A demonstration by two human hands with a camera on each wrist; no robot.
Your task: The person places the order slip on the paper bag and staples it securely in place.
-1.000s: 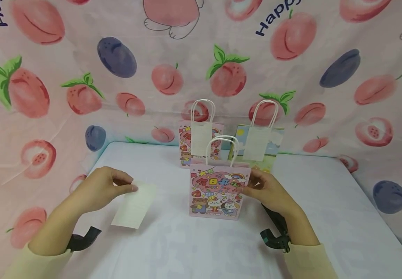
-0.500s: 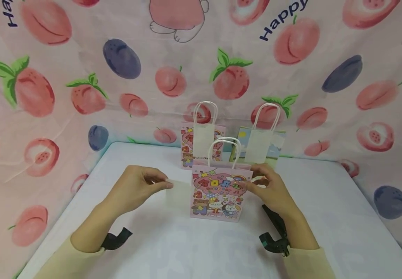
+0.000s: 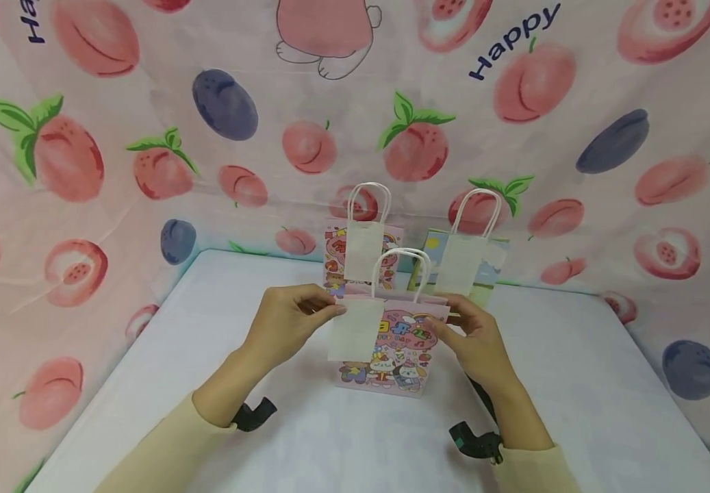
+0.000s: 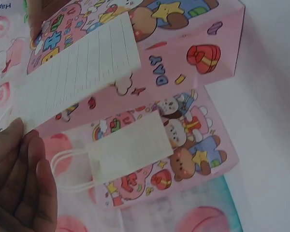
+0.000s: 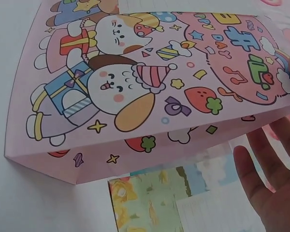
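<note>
In the head view my left hand (image 3: pixel 283 322) pinches a white paper slip (image 3: pixel 355 332) by its upper left corner. The slip hangs across the left front of a pink cartoon-printed paper gift bag (image 3: pixel 404 359), which stands upright with white handles. Ruled lines show on the slip (image 4: pixel 82 72) in the left wrist view; whether it touches the bag, I cannot tell. My right hand (image 3: pixel 478 335) grips the bag's upper right side, thumb on the front and fingers behind it. In the right wrist view the bag's front (image 5: pixel 121 87) fills most of the picture.
Behind stand a second pink gift bag (image 3: pixel 395 239) and a blue-and-green landscape gift bag (image 3: pixel 495 259). Each bears a white slip (image 3: pixel 363 250) on its front below the handles. All are on a white table (image 3: pixel 305 438) before a fruit-printed cloth backdrop (image 3: pixel 225 205).
My left hand has moved right with the paper slip, from beside the pink bag to across its front left. The right hand keeps its grip on the bag, and the view has shifted slightly.
</note>
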